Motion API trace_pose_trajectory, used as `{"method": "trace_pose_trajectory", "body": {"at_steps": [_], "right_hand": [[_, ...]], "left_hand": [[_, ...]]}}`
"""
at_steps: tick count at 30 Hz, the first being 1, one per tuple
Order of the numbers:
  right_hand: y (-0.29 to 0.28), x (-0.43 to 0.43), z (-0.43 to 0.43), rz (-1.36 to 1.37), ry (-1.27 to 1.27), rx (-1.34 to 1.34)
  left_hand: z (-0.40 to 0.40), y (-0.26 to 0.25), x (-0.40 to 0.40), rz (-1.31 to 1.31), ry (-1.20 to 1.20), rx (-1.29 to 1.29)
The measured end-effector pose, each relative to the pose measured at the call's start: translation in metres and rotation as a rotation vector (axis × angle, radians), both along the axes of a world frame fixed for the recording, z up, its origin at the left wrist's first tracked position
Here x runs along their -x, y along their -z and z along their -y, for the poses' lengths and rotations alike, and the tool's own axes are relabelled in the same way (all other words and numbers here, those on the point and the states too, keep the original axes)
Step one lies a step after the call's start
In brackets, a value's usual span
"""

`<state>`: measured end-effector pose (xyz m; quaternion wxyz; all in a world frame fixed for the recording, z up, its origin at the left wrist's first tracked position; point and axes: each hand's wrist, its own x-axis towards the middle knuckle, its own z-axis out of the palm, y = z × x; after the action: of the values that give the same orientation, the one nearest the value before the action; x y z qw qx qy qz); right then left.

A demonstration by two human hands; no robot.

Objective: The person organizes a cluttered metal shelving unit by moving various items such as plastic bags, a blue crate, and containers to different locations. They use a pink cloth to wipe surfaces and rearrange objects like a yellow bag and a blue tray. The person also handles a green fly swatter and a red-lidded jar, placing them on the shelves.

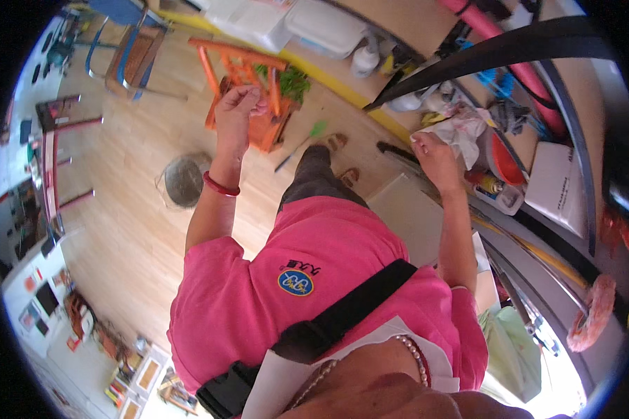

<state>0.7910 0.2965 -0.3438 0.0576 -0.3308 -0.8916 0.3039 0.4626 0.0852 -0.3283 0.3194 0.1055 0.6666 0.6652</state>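
Note:
My left hand (pixel 241 102) is raised over an orange wooden chair (pixel 249 112), fingers curled, with nothing plainly in it. Bunches of green leaves (pixel 293 84) lie by the chair. On the right, my right hand (pixel 431 146) has its fingers bent at the edge of a crumpled white cloth or bag (pixel 464 136) on the low shelf; whether it grips this cannot be made out. A green fly swatter (pixel 317 128) lies on the floor near my sandalled feet.
A round grey stool or lidded pot (pixel 183 180) stands on the wooden floor. A blue-framed chair (pixel 128 57) is farther off. The shelf holds a white spray bottle (pixel 366 57), a red bowl (pixel 505 160) and a white box (pixel 558 186). Long poles (pixel 519 246) lean at the right.

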Motion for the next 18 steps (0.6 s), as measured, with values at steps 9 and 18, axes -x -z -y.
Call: {"method": "trace_pose_trajectory", "body": {"at_steps": [9,18], "right_hand": [[0.217,-0.062,0.117,0.670,-0.429,0.373],[0.281,-0.085,0.217,0.674,-0.504,0.548]], "left_hand": [[0.139,0.132,-0.081,0.252,0.011,0.375],[0.150,0.393,-0.136,-0.367,1.027,0.726]]}}
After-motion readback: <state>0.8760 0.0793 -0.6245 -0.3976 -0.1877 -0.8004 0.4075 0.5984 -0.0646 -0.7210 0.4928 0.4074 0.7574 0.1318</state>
